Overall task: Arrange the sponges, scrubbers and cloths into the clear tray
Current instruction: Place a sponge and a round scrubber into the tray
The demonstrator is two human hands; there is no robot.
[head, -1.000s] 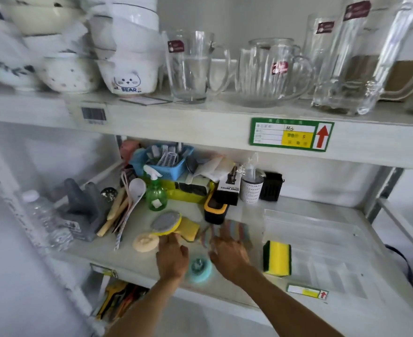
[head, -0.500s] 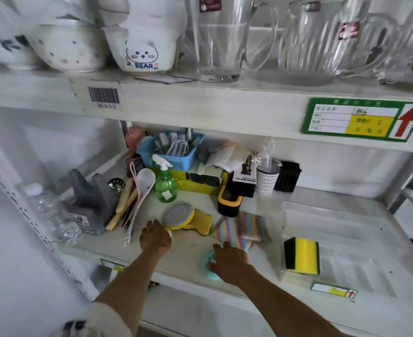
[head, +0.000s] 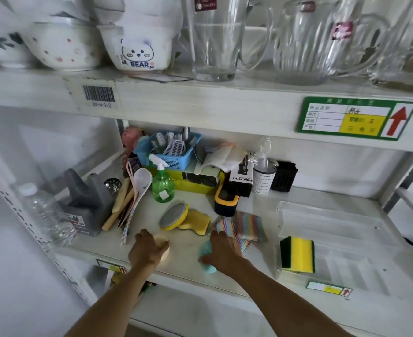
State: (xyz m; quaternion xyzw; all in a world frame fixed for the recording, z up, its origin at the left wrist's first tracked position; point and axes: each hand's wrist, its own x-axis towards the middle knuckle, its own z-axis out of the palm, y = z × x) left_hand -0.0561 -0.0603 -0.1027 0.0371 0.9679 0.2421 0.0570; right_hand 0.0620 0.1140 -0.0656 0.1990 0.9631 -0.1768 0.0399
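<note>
Lower shelf (head: 186, 249) of a white rack, seen from above. Two bare hands lie on the shelf near its front edge. The left hand (head: 147, 251) lies palm down with its fingers curled over one round, pale beige sponge pad (head: 163, 246), of which only the right rim shows. The right hand (head: 222, 251) lies palm down on one round teal scrubber (head: 206, 260), its fingertips reaching the near corner of the cloths; how firmly either hand grips cannot be told. Two striped multicolour cloths (head: 246, 226) lie overlapped just behind the right hand. Behind the left hand lie one oval yellow sponge with a grey scouring face (head: 173, 216), tilted, and touching it one wavy yellow sponge (head: 195, 222). To the right stands one clear, ribbed plastic tray (head: 334, 229), which holds a single rectangular yellow sponge with a dark green scouring layer (head: 298, 254) at its near left corner, on edge. Farther back: one green spray bottle (head: 162, 186), one blue slotted basket (head: 176, 152).
</note>
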